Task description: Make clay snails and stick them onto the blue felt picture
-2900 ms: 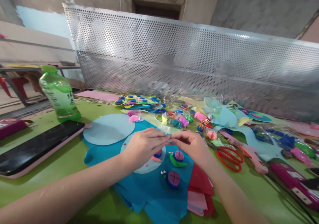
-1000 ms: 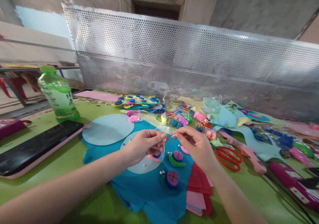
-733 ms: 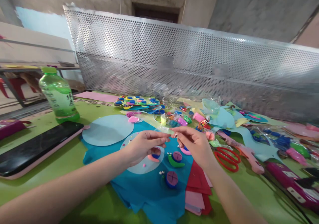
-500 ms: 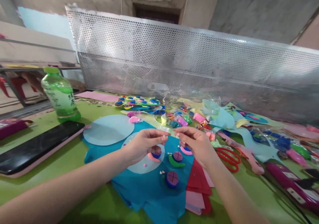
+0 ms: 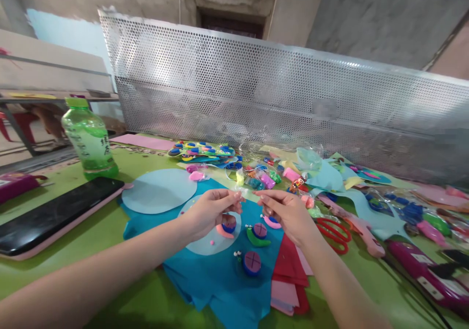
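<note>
Over the blue felt sheet (image 5: 220, 280), my left hand (image 5: 207, 214) and my right hand (image 5: 287, 212) face each other with a small gap between their fingertips. Each pinches thumb against forefinger; any tiny bit held there is too small to name. Partly hidden under my left hand is a light blue disc (image 5: 200, 247), bearing a clay snail (image 5: 225, 232) with an orange-pink body and a small pink ball (image 5: 212, 242). A green snail (image 5: 258, 242), a dark snail with a purple-topped shell (image 5: 252, 263) and a pink snail (image 5: 271, 222) lie to its right.
On the left are a green bottle (image 5: 90, 138), a phone (image 5: 62, 212) and a larger pale blue disc (image 5: 159, 192). Red scissors (image 5: 334, 234), a pink glue gun (image 5: 366, 236) and a purple box (image 5: 428, 270) lie right. Bagged clay (image 5: 267, 178) fills the back, before a perforated metal panel (image 5: 220, 75).
My left fingertips have risen slightly and shifted a little left, and the fingers of both hands have changed their pinch slightly. The things on the table stay put.
</note>
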Available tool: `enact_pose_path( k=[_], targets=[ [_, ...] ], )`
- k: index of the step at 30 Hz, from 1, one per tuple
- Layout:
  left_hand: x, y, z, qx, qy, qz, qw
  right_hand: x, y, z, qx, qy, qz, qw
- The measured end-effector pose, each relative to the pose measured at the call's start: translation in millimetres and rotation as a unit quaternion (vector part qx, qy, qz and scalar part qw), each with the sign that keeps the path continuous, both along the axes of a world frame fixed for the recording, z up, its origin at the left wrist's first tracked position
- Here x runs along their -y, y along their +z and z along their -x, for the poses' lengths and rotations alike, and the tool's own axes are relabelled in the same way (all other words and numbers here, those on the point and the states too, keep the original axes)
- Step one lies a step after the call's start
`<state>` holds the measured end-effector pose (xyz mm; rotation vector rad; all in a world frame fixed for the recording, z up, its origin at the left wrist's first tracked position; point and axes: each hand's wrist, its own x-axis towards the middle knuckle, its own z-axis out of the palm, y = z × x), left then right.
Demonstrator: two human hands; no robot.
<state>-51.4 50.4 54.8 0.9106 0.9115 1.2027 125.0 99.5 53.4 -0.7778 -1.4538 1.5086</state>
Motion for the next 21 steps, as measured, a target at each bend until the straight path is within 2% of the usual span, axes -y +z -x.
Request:
enact_pose_path(
  k=[9, 21],
  targets=[
    [2.1, 1.3, 0.7, -0.034, -0.010, -0.002, 0.999, -2.4, -1.0, 0.5, 0.041, 0.022, -0.012, 0.999],
    [-1.9, -5.0, 3.9, -0.022, 0.019, -0.019, 0.999, -6.3, -2.0, -2.4, 0.120, -0.055, -0.111, 0.985]
  ],
)
